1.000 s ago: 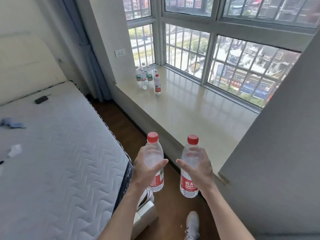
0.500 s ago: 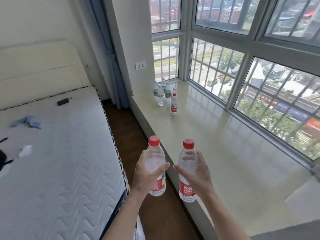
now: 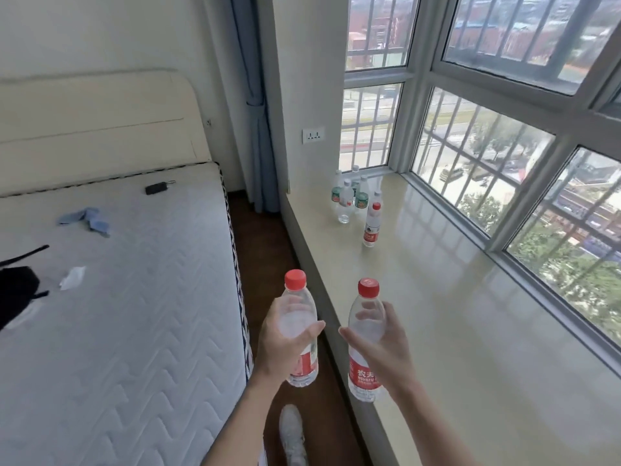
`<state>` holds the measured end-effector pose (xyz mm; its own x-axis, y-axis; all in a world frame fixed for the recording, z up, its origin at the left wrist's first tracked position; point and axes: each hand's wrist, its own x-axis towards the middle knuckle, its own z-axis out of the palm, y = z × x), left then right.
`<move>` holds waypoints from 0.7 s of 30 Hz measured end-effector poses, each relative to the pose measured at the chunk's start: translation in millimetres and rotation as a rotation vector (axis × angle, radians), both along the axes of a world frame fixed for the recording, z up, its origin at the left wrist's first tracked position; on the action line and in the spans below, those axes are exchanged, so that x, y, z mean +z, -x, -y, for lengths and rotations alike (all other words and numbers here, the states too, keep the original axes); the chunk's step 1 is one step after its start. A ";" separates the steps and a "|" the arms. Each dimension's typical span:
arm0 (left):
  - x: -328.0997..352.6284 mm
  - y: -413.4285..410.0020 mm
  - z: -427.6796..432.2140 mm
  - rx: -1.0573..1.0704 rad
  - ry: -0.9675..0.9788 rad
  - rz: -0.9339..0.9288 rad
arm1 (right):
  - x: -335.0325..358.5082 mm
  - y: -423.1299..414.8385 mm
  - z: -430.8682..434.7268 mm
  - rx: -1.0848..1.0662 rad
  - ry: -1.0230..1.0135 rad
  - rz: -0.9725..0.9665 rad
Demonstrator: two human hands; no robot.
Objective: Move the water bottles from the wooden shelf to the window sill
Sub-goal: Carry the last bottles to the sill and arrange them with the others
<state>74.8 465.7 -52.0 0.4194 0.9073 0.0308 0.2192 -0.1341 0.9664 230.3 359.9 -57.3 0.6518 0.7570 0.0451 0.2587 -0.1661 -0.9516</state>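
My left hand (image 3: 285,344) grips a clear water bottle (image 3: 300,317) with a red cap and red label, held upright over the floor gap beside the sill. My right hand (image 3: 383,344) grips a second red-capped water bottle (image 3: 364,341), upright at the near edge of the beige window sill (image 3: 453,331). Farther along the sill stands a lone red-capped bottle (image 3: 371,225), and behind it a cluster of several bottles (image 3: 351,196), some with green labels, near the far corner. The wooden shelf is out of view.
A bed with a white quilted mattress (image 3: 134,314) fills the left, carrying a black pouch (image 3: 155,188), blue cloth (image 3: 88,218) and a black item (image 3: 16,290). A narrow strip of dark wooden floor (image 3: 268,250) runs between bed and sill. My shoe (image 3: 293,432) shows below. A barred window (image 3: 504,163) lines the right.
The view has advanced along the gap toward the far bottles and turned left; the sill now lies right beside both held bottles. Both hands keep their grip.
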 end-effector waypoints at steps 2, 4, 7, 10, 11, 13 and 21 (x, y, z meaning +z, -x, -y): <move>-3.1 -7.2 -26.8 0.011 0.004 0.005 | -3.5 -9.4 -29.5 0.010 0.009 0.003; -6.0 -13.9 -59.5 0.027 0.010 -0.001 | -6.2 -18.2 -64.8 0.024 0.010 0.010; -9.1 -21.9 -117.9 0.054 0.015 -0.011 | -7.4 -28.3 -128.2 0.058 0.010 0.018; -5.0 -28.3 -184.7 0.091 0.013 -0.008 | -0.2 -34.5 -198.5 0.083 0.004 0.023; -2.2 -30.0 -206.4 0.096 0.018 -0.005 | 3.5 -36.1 -222.0 0.090 -0.001 0.028; 2.6 -33.3 -247.5 0.094 0.020 -0.010 | 10.7 -40.3 -265.7 0.096 -0.008 0.024; 4.6 -59.8 -372.2 0.054 0.026 -0.039 | 14.6 -65.3 -383.3 0.055 -0.012 -0.025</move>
<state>134.5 837.9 -47.4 0.3702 0.9289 -0.0081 0.2629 -0.0965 0.9600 295.6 743.2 -42.7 0.6099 0.7915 0.0380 0.2430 -0.1412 -0.9597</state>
